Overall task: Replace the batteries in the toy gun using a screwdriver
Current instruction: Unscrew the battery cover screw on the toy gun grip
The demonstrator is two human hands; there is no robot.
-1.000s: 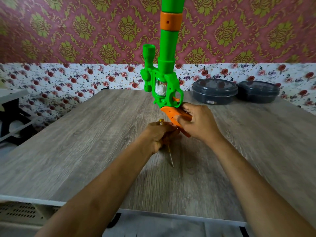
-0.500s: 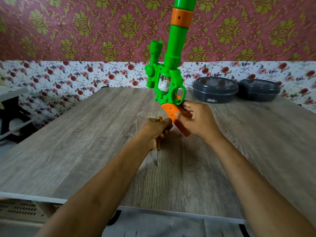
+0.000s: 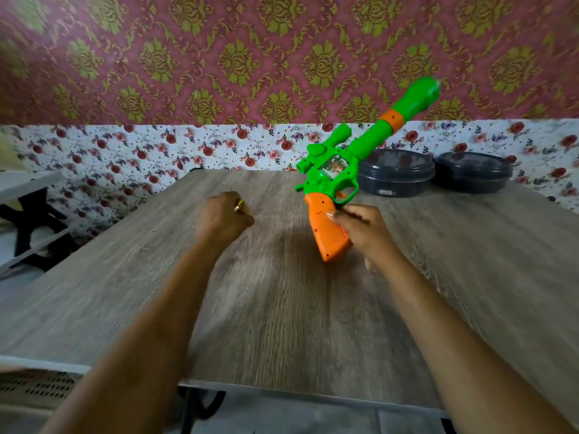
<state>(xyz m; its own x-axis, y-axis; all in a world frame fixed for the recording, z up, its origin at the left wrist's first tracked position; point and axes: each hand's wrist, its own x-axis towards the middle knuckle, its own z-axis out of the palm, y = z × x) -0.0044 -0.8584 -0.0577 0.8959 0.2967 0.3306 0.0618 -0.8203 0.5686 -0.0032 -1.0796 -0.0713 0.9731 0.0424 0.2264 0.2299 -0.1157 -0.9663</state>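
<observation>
Holding the toy gun (image 3: 329,180) by its orange grip over the tabletop (image 3: 282,308), barrel toward 1 o'clock, right hand (image 3: 360,233) with fingers wrapped round it; left hand (image 3: 224,219) at its 9 o'clock, fingers fisted round the screwdriver (image 3: 239,205); judged pre-unscrewing, so next the tip must find the grip screw.

The grey wood-grain worktop (image 3: 119,277) lies open across its left half and between the forearms. At the far right, two dark round lidded plastic containers (image 3: 396,172) stand side by side. The green-and-orange plastic toy gun (image 3: 329,180), tilted in the right hand (image 3: 360,233), slants up in front of the left one. The left hand (image 3: 221,217), gripping a brass-ended screwdriver (image 3: 239,204), blocks the middle.
</observation>
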